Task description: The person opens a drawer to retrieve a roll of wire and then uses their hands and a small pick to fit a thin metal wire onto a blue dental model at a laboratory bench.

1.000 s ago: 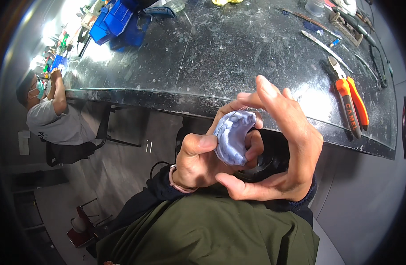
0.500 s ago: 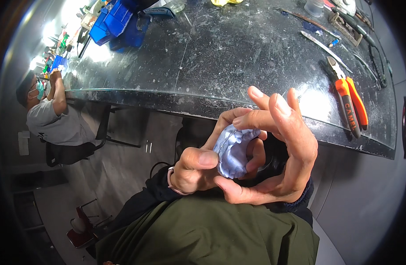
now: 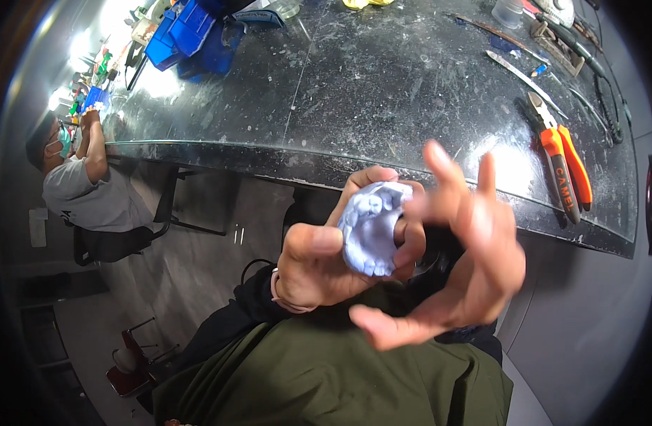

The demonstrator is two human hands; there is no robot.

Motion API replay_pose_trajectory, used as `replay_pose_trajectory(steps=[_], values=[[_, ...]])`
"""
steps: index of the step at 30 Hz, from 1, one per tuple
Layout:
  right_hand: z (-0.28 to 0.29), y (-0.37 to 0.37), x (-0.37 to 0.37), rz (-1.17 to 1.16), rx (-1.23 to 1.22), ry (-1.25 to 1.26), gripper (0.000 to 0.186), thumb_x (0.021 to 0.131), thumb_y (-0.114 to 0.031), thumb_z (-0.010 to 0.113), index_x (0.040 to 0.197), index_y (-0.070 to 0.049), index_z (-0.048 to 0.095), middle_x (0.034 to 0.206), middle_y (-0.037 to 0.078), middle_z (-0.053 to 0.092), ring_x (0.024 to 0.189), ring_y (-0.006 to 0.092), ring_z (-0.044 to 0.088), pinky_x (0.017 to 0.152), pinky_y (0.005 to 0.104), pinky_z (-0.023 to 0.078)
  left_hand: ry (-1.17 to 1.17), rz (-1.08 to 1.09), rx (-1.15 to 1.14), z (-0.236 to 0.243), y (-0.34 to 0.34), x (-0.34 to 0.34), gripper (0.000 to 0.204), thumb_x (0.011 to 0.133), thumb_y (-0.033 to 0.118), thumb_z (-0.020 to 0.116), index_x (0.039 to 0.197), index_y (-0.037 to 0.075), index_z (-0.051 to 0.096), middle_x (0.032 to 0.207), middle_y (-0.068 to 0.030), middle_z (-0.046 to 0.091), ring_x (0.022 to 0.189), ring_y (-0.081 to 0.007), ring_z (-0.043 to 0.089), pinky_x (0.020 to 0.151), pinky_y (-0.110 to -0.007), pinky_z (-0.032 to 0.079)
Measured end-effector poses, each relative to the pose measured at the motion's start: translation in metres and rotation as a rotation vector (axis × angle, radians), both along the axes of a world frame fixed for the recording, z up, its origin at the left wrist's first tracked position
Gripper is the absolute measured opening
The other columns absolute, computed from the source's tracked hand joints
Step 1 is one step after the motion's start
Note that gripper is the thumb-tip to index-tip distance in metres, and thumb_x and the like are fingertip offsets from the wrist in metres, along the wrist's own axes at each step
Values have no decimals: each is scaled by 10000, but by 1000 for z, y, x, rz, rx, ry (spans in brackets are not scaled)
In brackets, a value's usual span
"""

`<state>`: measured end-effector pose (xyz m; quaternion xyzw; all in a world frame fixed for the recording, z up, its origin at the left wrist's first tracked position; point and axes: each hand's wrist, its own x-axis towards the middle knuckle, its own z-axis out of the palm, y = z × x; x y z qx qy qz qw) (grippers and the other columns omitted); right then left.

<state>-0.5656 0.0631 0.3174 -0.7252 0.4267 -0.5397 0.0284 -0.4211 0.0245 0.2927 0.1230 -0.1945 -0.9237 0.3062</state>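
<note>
A pale blue-violet dental cast (image 3: pixel 372 238) with a curved row of teeth faces up over my lap, just off the bench's front edge. My left hand (image 3: pixel 312 266) grips it, thumb on its left side and fingers wrapped behind and around it. To its right is my right hand (image 3: pixel 475 248), blurred by motion, with the fingers spread and the thumb stretched out low. One of its fingertips is near the cast's upper right edge; whether it touches, I cannot tell.
Orange-handled cutting pliers (image 3: pixel 564 160) lie on the dark bench (image 3: pixel 383 92) at right, near a knife-like blade (image 3: pixel 525 82). Blue bins (image 3: pixel 188 35) stand at the back left. A masked person (image 3: pixel 92 184) sits at the bench's left.
My right hand has opened and drawn away to the right of the cast, its thumb moving lower. The cast has tipped so its inner face shows more fully. My left hand keeps its hold.
</note>
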Motion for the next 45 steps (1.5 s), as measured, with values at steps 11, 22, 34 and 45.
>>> replay_pose_trajectory(steps=[11, 22, 34, 45], values=[[-14, 9, 26, -76, 74, -164, 254, 647, -145, 740, 884, -75, 677, 791, 54, 614, 871, 235, 640, 730, 407, 529, 203, 151, -45, -7, -3, -3, 599, 707, 345, 532, 1266, 196, 377, 1207, -132, 353, 1040, -243, 430, 941, -385, 330], [-16, 5, 28, -30, 116, -242, 353, 533, -44, 756, 878, -30, 681, 806, 107, 609, 876, 285, 638, 804, 400, 489, 245, 132, -124, -13, -8, -1, 629, 696, 321, 524, 1275, 165, 333, 1191, -136, 356, 1106, -264, 410, 987, -400, 318], [-15, 6, 18, 63, 232, -260, 360, 544, 19, 734, 896, -33, 680, 792, 88, 602, 869, 259, 639, 835, 373, 474, 211, 133, -127, -12, -5, -5, 608, 713, 324, 507, 1280, 180, 342, 1192, -130, 362, 1105, -288, 408, 976, -422, 324], [-15, 5, 17, 45, 177, -208, 340, 562, -24, 768, 888, -34, 673, 819, 98, 613, 872, 260, 638, 855, 395, 468, 152, 194, -144, -14, -4, -7, 607, 726, 341, 482, 1286, 150, 344, 1212, -142, 361, 1098, -248, 420, 974, -382, 331]])
